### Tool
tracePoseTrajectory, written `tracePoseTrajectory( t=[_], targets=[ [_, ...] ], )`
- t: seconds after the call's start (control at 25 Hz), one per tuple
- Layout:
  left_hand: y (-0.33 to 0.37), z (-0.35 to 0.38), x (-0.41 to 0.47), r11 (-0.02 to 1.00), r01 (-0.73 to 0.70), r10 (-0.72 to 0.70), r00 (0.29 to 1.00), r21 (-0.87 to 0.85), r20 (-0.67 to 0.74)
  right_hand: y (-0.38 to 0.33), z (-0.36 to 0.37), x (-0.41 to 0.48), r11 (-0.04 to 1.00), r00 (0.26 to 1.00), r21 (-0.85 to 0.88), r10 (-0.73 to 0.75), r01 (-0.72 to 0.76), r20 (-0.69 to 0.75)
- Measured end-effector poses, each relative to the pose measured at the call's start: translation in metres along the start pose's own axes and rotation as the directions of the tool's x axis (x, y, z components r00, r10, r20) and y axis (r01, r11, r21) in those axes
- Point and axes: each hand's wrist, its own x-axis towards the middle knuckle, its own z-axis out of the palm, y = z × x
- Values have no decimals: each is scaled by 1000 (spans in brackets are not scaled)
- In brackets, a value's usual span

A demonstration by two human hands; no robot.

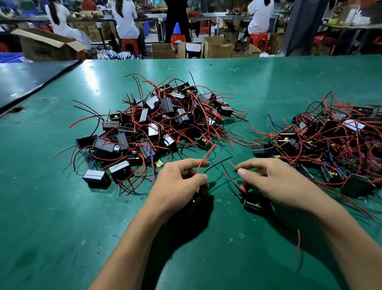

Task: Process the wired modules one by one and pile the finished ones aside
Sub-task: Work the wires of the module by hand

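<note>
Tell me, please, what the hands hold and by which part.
Left hand: red wire of one module, pinched. Right hand: wires of another module, apparently pinched.

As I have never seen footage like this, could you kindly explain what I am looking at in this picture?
There is no machine here: a person works with bare hands, and the single picture comes from a camera worn on their head, looking forward and down. On the green table lie two heaps of small black modules with red and black wires: a middle pile and a right pile. The left hand curls round a first module, mostly hidden beneath it, whose wires rise between thumb and finger. The right hand grips a second module, its wires also sticking up. Other workers sit in the background.
</note>
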Motion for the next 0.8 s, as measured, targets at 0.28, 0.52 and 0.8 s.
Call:
tracePoseTrajectory(
  t=[0.28,0.52,0.8],
  targets=[
    [-5,2,2,998,-16,16,1000,-58,-4,-10,6,6,995,969,88,15,-38,248],
    [2,6,4,929,31,-47,998,-368,-35,-14,6,7,978,950,208,-91,29,298],
    [1,5,2,952,-17,-9,997,-307,-81,-10,20,0,976,976,86,-208,201,69]
  ],
)
